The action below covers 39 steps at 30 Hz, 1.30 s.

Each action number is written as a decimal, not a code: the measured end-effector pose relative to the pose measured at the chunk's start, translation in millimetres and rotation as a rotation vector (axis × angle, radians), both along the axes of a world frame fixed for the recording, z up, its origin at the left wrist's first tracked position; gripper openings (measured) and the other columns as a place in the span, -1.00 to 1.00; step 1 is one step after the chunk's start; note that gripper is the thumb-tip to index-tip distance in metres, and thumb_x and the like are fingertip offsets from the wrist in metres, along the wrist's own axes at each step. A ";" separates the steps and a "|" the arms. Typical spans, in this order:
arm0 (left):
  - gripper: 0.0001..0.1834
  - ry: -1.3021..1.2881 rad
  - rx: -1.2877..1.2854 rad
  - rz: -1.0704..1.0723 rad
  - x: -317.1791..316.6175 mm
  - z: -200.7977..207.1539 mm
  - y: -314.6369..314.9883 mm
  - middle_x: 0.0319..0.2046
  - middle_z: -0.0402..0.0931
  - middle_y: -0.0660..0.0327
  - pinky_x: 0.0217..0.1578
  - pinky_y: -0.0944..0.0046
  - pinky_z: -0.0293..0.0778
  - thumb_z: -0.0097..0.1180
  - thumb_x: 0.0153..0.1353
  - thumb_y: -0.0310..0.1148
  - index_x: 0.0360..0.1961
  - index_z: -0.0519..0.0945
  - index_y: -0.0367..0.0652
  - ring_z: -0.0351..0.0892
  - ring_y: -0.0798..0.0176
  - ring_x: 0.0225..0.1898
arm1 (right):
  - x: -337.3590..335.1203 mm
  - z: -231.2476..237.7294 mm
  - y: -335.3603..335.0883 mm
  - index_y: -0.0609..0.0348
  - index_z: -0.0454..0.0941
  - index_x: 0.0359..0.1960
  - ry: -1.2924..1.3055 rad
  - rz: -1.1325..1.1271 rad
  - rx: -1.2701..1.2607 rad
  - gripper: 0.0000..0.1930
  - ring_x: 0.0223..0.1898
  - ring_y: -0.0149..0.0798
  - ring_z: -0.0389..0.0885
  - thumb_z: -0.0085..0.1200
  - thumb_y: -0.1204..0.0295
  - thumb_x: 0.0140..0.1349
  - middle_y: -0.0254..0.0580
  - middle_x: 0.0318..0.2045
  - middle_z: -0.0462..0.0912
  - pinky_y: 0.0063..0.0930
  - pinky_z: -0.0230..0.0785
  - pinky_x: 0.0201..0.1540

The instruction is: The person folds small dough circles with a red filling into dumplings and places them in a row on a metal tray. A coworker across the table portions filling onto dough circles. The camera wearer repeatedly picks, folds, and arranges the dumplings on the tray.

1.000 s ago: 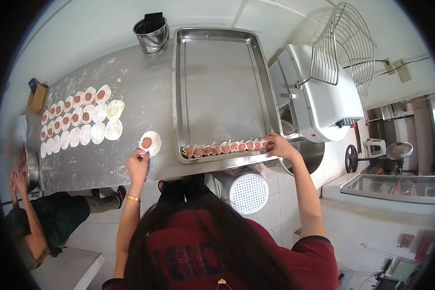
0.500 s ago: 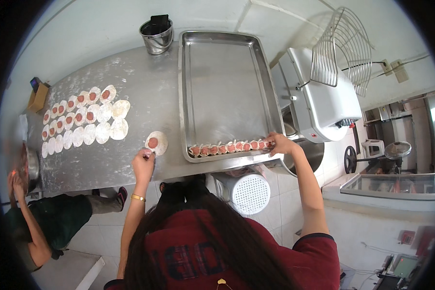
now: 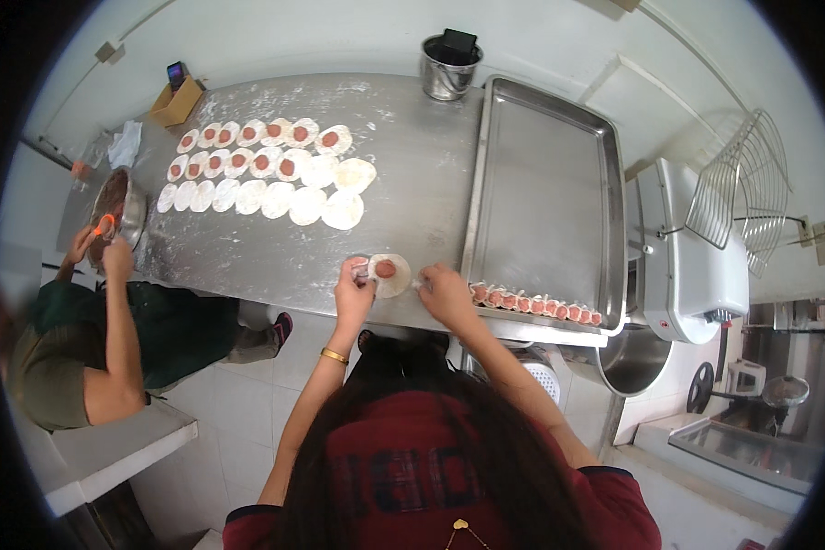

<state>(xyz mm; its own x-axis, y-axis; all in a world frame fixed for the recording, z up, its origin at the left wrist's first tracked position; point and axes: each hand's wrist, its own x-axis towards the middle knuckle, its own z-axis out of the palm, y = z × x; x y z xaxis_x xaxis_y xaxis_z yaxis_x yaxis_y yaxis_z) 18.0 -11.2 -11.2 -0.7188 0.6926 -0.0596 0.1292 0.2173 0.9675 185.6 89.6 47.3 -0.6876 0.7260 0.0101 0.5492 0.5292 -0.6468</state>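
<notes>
A round dumpling wrapper (image 3: 398, 286) with a dab of pink meat filling (image 3: 385, 269) lies near the front edge of the steel table. At its left edge my left hand (image 3: 352, 295) is closed, thumb and fingers pinching the wrapper. My right hand (image 3: 447, 295) is just right of the wrapper, fingertips slightly apart, with nothing visible in them. Beside that hand is a large steel tray (image 3: 476, 220), where a row of filled dumplings (image 3: 536, 305) lines the near side. Rows of wrappers (image 3: 343, 210) lie farther left, many topped with meat.
At far left, a co-worker's hands (image 3: 115, 258) are by a steel bowl (image 3: 135, 209) with an orange-handled tool. A small bucket (image 3: 449, 81) and cardboard box (image 3: 176, 103) stand along the back. Right of the tray is a white machine (image 3: 701, 261) with a wire guard (image 3: 742, 192).
My right hand has left the dumpling row in the tray and come left beside the wrapper. My left hand stays at the wrapper's left edge. The whole view has shifted left.
</notes>
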 end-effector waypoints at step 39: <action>-0.84 -0.413 -0.124 -0.306 -19.3 19.3 -0.5 -0.28 0.56 0.20 -0.34 0.42 0.53 0.13 0.18 -0.54 -0.20 0.52 -0.29 0.56 0.40 -0.31 | -37.0 -55.8 -25.6 0.31 0.51 -0.05 0.697 -0.446 -0.932 -0.67 -0.13 -0.40 0.56 0.13 0.64 0.09 -0.24 -0.19 0.64 -0.54 0.39 -0.06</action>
<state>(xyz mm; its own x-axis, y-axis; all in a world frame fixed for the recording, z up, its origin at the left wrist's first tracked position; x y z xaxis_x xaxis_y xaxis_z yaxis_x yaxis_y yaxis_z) -1.3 -11.7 8.0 -0.3840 0.8370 -0.3899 -0.1816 0.3456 0.9206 148.5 64.0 -8.5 -0.4347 0.8211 -0.3698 -0.0478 -0.4311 -0.9010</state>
